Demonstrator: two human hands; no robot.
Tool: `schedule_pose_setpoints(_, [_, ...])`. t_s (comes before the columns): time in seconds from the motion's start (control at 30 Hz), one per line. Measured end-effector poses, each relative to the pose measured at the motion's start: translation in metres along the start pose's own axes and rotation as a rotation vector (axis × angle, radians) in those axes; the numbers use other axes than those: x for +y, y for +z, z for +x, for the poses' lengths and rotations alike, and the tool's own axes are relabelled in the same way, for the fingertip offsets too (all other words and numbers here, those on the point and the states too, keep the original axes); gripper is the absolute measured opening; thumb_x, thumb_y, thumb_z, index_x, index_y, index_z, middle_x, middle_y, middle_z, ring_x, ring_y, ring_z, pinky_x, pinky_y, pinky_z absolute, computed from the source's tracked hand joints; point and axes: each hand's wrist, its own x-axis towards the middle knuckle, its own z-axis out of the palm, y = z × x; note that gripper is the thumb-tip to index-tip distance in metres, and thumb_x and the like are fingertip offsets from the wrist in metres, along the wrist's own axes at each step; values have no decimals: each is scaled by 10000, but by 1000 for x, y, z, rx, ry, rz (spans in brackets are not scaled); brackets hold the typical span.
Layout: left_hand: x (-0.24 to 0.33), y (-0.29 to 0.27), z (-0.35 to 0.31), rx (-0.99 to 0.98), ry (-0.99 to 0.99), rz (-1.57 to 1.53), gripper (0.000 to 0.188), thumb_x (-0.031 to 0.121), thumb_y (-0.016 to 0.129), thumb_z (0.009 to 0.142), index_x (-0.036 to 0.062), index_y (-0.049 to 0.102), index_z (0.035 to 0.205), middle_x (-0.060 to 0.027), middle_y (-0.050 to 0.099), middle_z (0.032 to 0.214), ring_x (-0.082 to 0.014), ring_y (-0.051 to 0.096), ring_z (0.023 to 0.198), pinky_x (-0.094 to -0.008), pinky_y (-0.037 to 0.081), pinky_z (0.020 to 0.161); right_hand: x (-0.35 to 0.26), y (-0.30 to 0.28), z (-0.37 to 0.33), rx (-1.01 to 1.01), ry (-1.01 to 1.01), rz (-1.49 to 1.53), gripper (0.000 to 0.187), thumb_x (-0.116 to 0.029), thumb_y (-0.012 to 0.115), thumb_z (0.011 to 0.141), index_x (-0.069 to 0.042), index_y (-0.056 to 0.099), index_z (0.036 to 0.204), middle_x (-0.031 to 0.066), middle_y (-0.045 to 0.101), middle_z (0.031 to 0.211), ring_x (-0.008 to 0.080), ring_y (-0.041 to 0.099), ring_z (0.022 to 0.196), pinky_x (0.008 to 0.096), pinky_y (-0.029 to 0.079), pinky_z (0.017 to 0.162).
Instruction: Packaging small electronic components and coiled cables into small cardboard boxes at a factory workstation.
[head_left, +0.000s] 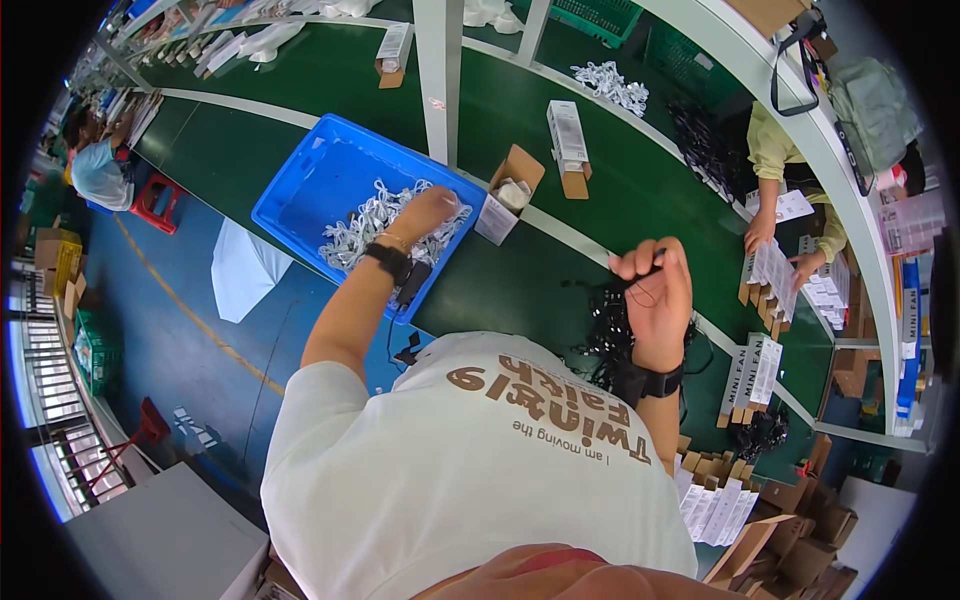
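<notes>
My left hand reaches into a blue plastic bin, its fingers closed on a white cable among many coiled ones; the fingertips are partly hidden. A black box-shaped part with a cord sits at the bin's near side, below my left wrist. Raised over the green bench, my right hand has its fingers curled and pinches a thin black cable. Just beside and under it lies a tangled pile of black cables. Black bands circle both my wrists.
An open carton stands right of the bin, near a white box with its flap open. A grey post rises behind the bin. At right, a co-worker's hands handle rows of small boxes. More white cables lie at the back.
</notes>
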Motion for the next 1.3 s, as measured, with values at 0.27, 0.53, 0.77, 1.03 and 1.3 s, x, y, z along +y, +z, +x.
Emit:
schedule_pose_setpoints(0.27, [-79,15,42,234,-81,779,203,201,628,772,53,635,911,-186,631,950,-335,617,892,-447,496,738,7,-20,-31,243,-58,-291,161,-144,464,955,-28,530,1045,55,542,838,111,484,689,277,438,691])
schedule_pose_setpoints(0.53, [-8,-14,-8,322,80,-186,142,100,607,844,62,603,981,-82,624,867,-171,625,816,-300,506,695,45,-36,-22,129,122,-714,147,-82,492,931,-14,516,1058,47,582,868,71,466,640,207,416,620])
schedule_pose_setpoints(0.77, [138,48,-87,-104,240,-779,161,53,582,874,30,557,1031,-31,599,833,-102,569,756,-249,467,665,61,-19,9,-87,281,-659,148,-48,501,904,-50,449,1042,40,567,835,83,500,643,208,421,581])
schedule_pose_setpoints(1.03, [166,91,-85,-125,424,-366,92,35,601,846,35,566,932,-30,566,778,-115,570,753,-259,453,659,43,-27,-22,-205,347,-821,130,-50,514,893,-25,466,1011,70,561,803,118,521,644,252,435,590])
schedule_pose_setpoints(1.3, [179,116,-95,-133,814,196,64,13,621,803,15,569,839,-64,584,790,-159,580,721,-276,463,657,-21,-27,-21,-185,-149,-1382,68,-30,503,847,4,511,905,188,554,831,347,553,694,376,457,657])
